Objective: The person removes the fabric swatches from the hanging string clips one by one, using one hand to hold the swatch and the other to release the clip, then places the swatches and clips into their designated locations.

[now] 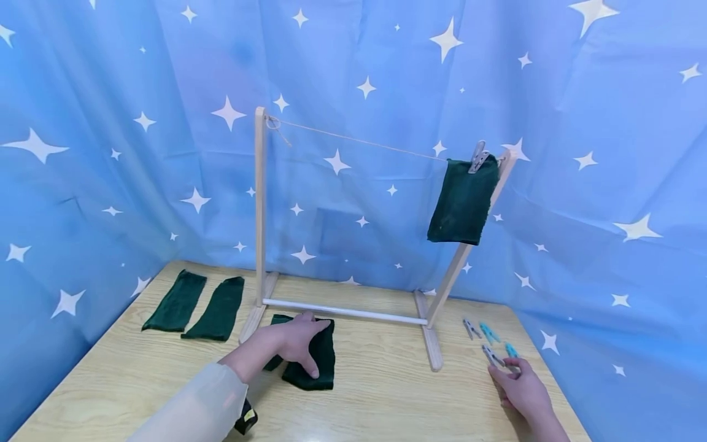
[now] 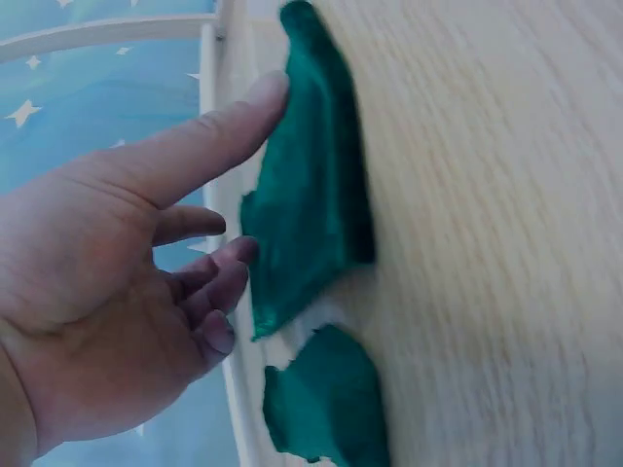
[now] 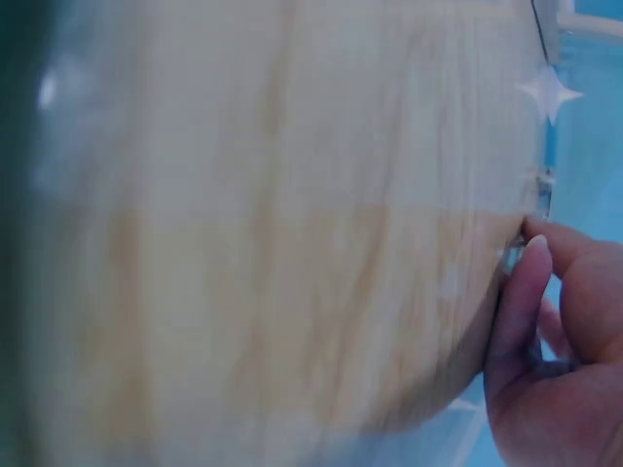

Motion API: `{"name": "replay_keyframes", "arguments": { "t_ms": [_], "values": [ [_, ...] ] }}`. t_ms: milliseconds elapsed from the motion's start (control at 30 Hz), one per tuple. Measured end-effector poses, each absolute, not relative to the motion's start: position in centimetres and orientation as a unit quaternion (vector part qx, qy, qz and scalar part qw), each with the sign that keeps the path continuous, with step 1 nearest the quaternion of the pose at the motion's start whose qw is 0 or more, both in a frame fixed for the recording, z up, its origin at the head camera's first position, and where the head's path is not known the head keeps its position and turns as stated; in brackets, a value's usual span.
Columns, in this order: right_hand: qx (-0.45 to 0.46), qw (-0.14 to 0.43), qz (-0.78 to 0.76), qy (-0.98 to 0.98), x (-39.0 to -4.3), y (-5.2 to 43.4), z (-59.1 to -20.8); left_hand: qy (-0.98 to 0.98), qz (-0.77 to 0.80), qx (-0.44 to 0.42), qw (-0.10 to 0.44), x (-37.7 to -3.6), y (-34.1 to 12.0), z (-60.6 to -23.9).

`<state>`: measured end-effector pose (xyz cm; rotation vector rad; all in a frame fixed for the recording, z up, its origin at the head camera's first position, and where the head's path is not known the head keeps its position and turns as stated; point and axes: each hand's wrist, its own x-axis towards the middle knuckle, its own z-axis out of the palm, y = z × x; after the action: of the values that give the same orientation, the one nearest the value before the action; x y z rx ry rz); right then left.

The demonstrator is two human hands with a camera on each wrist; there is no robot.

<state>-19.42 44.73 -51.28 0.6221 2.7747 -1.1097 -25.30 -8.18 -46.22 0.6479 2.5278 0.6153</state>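
Around the wooden drying frame — largest thing first:
Backdrop: blue star-print curtain (image 1: 110,153) wraps behind and to both sides of the frame.
Table: pale wood tabletop (image 1: 386,399) carries the frame and everything else.
Drying frame: wooden drying frame (image 1: 259,221), string (image 1: 359,140) slung between its posts, right post leaning.
Hung cloth: dark green cloth (image 1: 463,202) pegged at the string's right end by a grey clothespin (image 1: 478,157).
Spare cloths: two green strips (image 1: 194,305) lie flat, left of the frame's left foot.
Folded cloth: green folded cloth (image 1: 320,362) sits just in front of the frame's base bar; left hand (image 1: 295,341) lies on it, fingers spread and only lightly bent, thumb against the cloth's edge in the wrist view (image 2: 292,195).
Clothespins: loose clothespins (image 1: 486,334), grey and teal, lie right of the frame's right foot.
Right hand: right hand (image 1: 521,387) reaches the nearest peg; fingertips look curled onto it, though the wrist view is too blurred to confirm a pinch.
Risk: that leaning post — a tug on the string could, I'd judge, tip the frame; a loose one-handed lift may unfold the cloth.
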Motion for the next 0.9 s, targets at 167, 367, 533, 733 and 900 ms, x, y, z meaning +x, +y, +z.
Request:
{"name": "replay_keyframes", "arguments": {
  "t_ms": [167,367,533,733,900],
  "values": [
    [0.2,0.05,-0.408,0.889,-18.9,45.1,-50.3,0.897,0.299,0.292,0.145,-24.8,-7.8,-45.2],
    [0.132,-0.033,-0.381,0.915,-19.0,43.3,-44.3,0.857,0.371,0.356,0.045,-24.7,-6.5,-41.4],
    [0.047,-0.115,-0.353,0.927,-19.8,40.5,-36.7,0.833,0.411,0.369,0.008,-25.3,-4.4,-37.6],
    [-0.022,-0.191,-0.348,0.918,-21.4,37.0,-28.1,0.821,0.427,0.378,-0.027,-27.7,-1.4,-33.8],
    [-0.06,-0.248,-0.363,0.896,-22.8,34.9,-22.9,0.803,0.471,0.364,-0.024,-29.5,1.1,-30.8]
  ]
}}
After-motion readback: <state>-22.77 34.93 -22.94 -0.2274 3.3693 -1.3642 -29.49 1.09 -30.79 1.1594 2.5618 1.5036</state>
